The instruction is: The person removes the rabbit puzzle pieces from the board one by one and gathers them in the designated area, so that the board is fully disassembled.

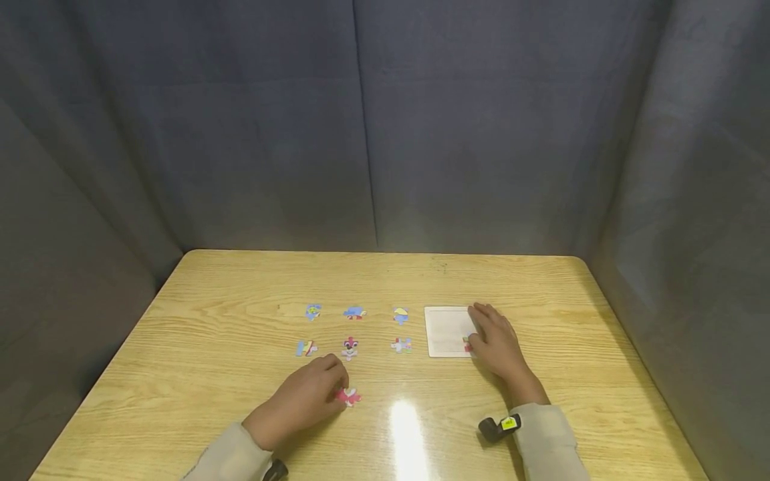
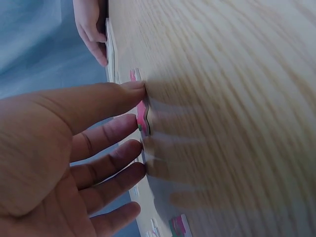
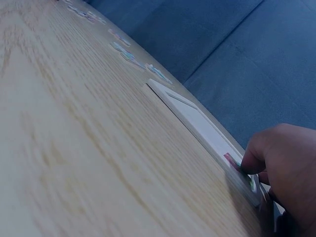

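Note:
My left hand (image 1: 308, 394) is low over the front of the table, thumb and index finger at opposite edges of a pink puzzle piece (image 1: 349, 397). The left wrist view shows this pink piece (image 2: 142, 116) lying flat between them. My right hand (image 1: 496, 342) lies over the right side of a shallow white puzzle tray (image 1: 446, 332), its fingers reaching toward the far right corner. Its thumb is on a red and green puzzle piece (image 3: 232, 160) in the tray's near right corner; the hand covers part of that piece.
Several loose puzzle pieces lie in two rows left of the tray, among them a blue one (image 1: 355, 312), one with a cartoon face (image 1: 350, 347) and a pastel one (image 1: 401, 345). Another pink and green piece (image 2: 180, 226) lies beside my left hand. Dark curtains (image 1: 271, 133) surround the table.

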`<state>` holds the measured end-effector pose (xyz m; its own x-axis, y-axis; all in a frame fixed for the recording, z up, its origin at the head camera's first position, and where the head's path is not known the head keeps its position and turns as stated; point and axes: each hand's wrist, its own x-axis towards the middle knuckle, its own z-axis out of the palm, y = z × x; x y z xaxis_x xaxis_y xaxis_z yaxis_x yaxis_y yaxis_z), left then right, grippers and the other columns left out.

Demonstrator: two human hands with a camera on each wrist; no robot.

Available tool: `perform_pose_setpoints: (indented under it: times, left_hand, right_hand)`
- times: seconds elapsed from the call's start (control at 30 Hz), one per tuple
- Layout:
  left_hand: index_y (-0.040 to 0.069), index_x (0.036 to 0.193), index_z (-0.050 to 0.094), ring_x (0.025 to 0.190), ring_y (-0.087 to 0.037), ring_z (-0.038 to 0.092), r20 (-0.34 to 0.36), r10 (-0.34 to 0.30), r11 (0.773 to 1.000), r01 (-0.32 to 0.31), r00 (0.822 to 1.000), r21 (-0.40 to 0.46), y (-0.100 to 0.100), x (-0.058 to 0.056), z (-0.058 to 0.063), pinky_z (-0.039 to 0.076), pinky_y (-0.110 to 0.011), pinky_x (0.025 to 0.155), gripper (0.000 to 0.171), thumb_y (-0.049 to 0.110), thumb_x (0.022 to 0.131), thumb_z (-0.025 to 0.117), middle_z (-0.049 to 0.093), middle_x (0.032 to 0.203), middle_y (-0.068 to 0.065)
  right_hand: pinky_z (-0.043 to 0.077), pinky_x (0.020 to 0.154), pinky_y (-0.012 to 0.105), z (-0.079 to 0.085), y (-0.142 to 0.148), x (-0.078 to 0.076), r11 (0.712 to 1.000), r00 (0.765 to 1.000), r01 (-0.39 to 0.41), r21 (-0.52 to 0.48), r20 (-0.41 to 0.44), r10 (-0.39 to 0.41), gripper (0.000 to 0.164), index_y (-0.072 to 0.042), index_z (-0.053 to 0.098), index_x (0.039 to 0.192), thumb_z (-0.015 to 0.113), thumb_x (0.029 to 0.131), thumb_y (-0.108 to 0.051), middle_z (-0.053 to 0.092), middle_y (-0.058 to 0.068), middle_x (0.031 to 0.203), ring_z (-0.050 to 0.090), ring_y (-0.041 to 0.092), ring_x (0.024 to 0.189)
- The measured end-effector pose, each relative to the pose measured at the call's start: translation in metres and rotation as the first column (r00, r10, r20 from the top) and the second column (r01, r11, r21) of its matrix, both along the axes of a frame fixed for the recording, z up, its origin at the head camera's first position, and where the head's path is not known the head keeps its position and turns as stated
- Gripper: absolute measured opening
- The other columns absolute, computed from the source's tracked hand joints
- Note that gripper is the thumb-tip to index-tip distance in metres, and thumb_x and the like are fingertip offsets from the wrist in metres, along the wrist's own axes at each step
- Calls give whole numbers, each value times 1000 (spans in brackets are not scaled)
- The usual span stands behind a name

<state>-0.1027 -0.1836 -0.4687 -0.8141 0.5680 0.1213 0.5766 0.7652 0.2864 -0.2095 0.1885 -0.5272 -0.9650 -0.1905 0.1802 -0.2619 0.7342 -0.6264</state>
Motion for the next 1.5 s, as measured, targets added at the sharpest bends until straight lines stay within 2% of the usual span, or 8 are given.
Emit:
perform_pose_setpoints:
  times: [0.47, 0.7, 0.83, 0.97, 1.17, 1.37, 1.5]
  left_hand:
    - [12, 92, 64, 77, -9, 43, 23, 19, 999, -19, 1000, -27, 1, -2, -1, 44, -19, 63, 25, 25, 79, 80, 54, 97, 3]
    - [11, 93, 64, 79, -11, 44, 38, 12, 1000, -11, 999, -25, 1, -2, 2, 45, -19, 63, 25, 23, 79, 80, 55, 100, 1]
    - [9, 96, 64, 79, -11, 46, 38, 3, 999, -1, 999, -33, 2, -2, 4, 47, -21, 65, 27, 26, 81, 79, 57, 100, 0]
    - [9, 100, 65, 83, -11, 54, 13, 1, 998, -1, 1000, -56, 6, -6, 5, 54, -27, 73, 31, 32, 83, 77, 60, 101, 0]
    - [8, 109, 66, 92, -16, 61, 21, -7, 999, 7, 1000, -32, 28, -13, 9, 56, -31, 79, 31, 31, 90, 71, 63, 106, -1]
    - [7, 118, 63, 100, -18, 63, 56, -18, 999, 16, 998, 34, 64, -24, 18, 56, -31, 84, 33, 30, 95, 64, 62, 118, -5]
    - [10, 125, 60, 108, -19, 60, 83, -29, 999, 25, 996, 45, 89, -31, 19, 54, -31, 88, 38, 34, 96, 61, 60, 124, -3]
  right_hand:
    - [7, 117, 57, -3, 1, 0, 1000, 1000, -10, 1, -20, 10, 54, -1, 44, 144, 53, 91, -10, 35, 17, 152, 18, 39, 144]
    - [7, 117, 57, -3, 0, 1, 1000, 1000, -1, -6, -17, 1, 55, -1, 44, 144, 52, 91, -11, 35, 17, 152, 19, 39, 144]
    - [7, 117, 57, -2, 0, 1, 1000, 1000, 9, -13, -8, -9, 55, -1, 44, 144, 53, 91, -11, 35, 16, 152, 19, 39, 144]
    - [6, 117, 57, -1, -1, 2, 1000, 1000, 8, -22, 0, -8, 55, -1, 44, 144, 53, 90, -10, 35, 16, 153, 18, 39, 144]
    - [7, 117, 57, 0, 1, 2, 1000, 1000, 5, -12, 4, -5, 55, -1, 43, 144, 52, 91, -11, 35, 18, 152, 18, 39, 144]
    - [7, 117, 56, 0, 2, 2, 1000, 1000, 16, -21, -1, -16, 55, -2, 44, 144, 53, 91, -11, 36, 16, 152, 19, 38, 144]
    - [8, 116, 58, -1, 0, 1, 1000, 1000, 12, -23, 8, -12, 55, -3, 44, 144, 53, 91, -12, 35, 15, 153, 18, 37, 144]
